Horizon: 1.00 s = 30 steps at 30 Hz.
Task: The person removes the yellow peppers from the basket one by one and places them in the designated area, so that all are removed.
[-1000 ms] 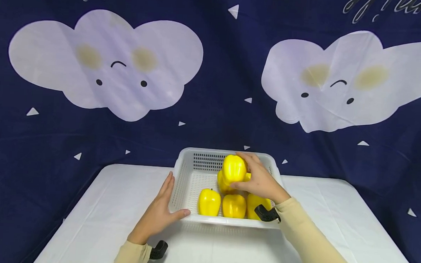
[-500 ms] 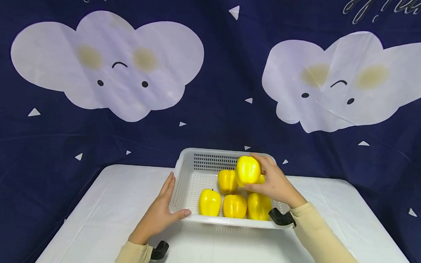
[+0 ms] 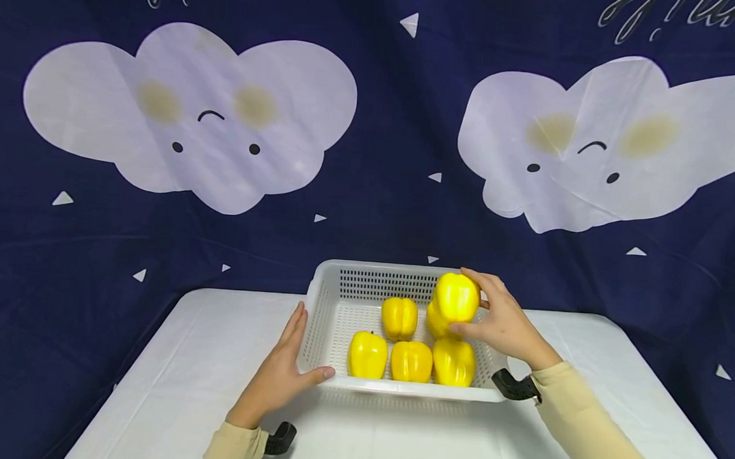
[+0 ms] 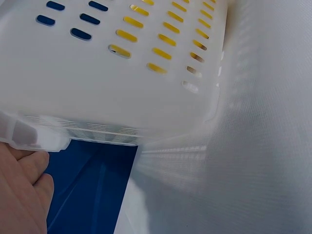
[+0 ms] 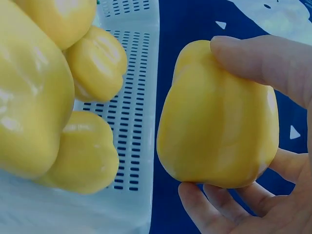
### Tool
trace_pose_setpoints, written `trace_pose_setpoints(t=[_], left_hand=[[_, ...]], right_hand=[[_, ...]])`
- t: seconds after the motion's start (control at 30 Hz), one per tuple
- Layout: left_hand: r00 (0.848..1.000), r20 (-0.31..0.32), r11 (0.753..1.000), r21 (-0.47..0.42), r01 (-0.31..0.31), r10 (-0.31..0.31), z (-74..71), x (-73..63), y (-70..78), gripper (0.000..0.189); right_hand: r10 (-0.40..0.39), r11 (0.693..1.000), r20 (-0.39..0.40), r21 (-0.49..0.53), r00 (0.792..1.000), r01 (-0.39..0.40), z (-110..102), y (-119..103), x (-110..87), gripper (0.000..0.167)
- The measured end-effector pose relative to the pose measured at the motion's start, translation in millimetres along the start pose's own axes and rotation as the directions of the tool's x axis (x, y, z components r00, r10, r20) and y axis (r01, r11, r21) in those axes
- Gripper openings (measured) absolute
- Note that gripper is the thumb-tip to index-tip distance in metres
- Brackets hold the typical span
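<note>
My right hand (image 3: 511, 328) grips a yellow bell pepper (image 3: 455, 298), thumb on one side and fingers on the other. It holds the pepper raised over the right part of a white perforated plastic basket (image 3: 365, 274). In the right wrist view the held pepper (image 5: 219, 122) shows large. Several more yellow bell peppers lie in the basket: a front row with one pepper (image 3: 368, 355) at its left, and another pepper (image 3: 399, 318) behind. One is partly hidden below the held pepper. My left hand (image 3: 275, 369) rests against the basket's left wall, fingers fairly straight, thumb on the front rim.
The basket stands on a table with a white cloth (image 3: 214, 346), near its back edge. Behind hangs a dark blue curtain (image 3: 403, 121) with white clouds and small triangles. A black wrist-camera mount (image 3: 515, 385) sits at the right wrist, close to the basket's front right corner.
My right hand has moved rightward with the held bell pepper, from over the basket's middle to over its right part. My left hand has stayed at the basket's left side.
</note>
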<state>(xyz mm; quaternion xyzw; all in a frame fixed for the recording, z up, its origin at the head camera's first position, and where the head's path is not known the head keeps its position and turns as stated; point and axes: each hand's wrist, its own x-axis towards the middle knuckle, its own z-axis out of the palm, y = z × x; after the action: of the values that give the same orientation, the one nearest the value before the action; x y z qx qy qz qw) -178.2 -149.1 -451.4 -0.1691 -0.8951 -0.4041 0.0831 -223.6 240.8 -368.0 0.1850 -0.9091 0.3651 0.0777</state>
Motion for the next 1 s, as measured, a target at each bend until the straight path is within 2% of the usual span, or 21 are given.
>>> trace_pose_setpoints(t=[0.43, 1.0], left_hand=[[1.000, -0.008, 1.000, -0.005, -0.012, 0.012, 0.9, -1.3, -1.4, 0.112], [1.000, -0.005, 1.000, 0.000, -0.008, 0.008, 0.4, -0.1, 0.4, 0.112]], right_hand=[[-0.013, 0.999, -0.035, -0.042, 0.999, 0.012, -17.7, 14.5, -10.6, 0.100], [0.033, 0.997, -0.075, -0.063, 0.997, -0.038, -34.9, 34.4, -18.3, 0.100]])
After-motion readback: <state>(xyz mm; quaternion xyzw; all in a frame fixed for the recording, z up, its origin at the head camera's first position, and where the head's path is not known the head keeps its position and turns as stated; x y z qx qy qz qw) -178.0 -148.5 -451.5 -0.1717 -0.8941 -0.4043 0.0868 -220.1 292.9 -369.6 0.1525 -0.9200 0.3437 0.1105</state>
